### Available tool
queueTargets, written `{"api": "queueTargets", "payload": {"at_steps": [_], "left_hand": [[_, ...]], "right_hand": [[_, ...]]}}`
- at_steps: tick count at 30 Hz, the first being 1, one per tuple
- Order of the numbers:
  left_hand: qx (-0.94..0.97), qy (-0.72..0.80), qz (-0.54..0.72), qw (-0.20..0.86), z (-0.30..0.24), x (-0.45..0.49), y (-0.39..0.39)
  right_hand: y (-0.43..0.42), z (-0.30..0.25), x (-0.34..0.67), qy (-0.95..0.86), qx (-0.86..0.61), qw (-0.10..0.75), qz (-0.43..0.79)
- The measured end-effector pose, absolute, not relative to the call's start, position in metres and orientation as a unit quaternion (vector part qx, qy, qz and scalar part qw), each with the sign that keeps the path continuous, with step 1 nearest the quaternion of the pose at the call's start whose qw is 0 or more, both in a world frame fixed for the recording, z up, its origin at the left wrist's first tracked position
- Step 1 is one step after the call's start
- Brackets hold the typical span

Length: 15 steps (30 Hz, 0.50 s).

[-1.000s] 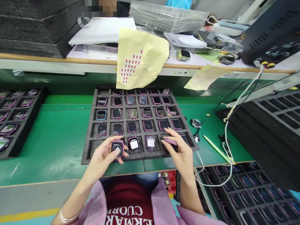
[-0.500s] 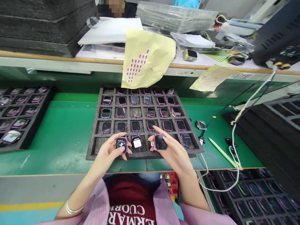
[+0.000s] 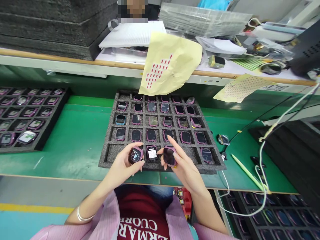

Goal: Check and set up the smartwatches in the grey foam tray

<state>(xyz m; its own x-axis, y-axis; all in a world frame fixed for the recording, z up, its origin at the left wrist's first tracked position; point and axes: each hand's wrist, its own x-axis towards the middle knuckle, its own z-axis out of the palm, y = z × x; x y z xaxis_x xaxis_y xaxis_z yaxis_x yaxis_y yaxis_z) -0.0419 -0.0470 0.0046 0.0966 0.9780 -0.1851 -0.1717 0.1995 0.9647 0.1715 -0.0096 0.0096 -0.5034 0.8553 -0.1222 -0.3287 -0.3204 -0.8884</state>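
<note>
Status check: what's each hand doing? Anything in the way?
Left hand holding lit watch. Right hand holding dark-screened watch. White-screened watch between them in foam tray; no obstruction seen.

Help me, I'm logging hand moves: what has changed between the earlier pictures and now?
The right hand has carried its purple watch leftward over the foam tray, toward the left hand, and turned its dark screen into view. The left hand's thumb has slid off the screen of its lit watch. Both watches stay held; the white-screened watch between the hands stays in its compartment.
</note>
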Motion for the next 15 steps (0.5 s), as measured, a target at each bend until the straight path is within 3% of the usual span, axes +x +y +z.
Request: {"api": "queueTargets", "payload": {"at_steps": [15], "left_hand": [[0.438, 0.490, 0.459, 0.598, 0.0051, -0.0409, -0.0504]], "right_hand": [[-0.0088, 0.0009, 0.1691, -0.444, -0.293, 0.385, 0.754]]}}
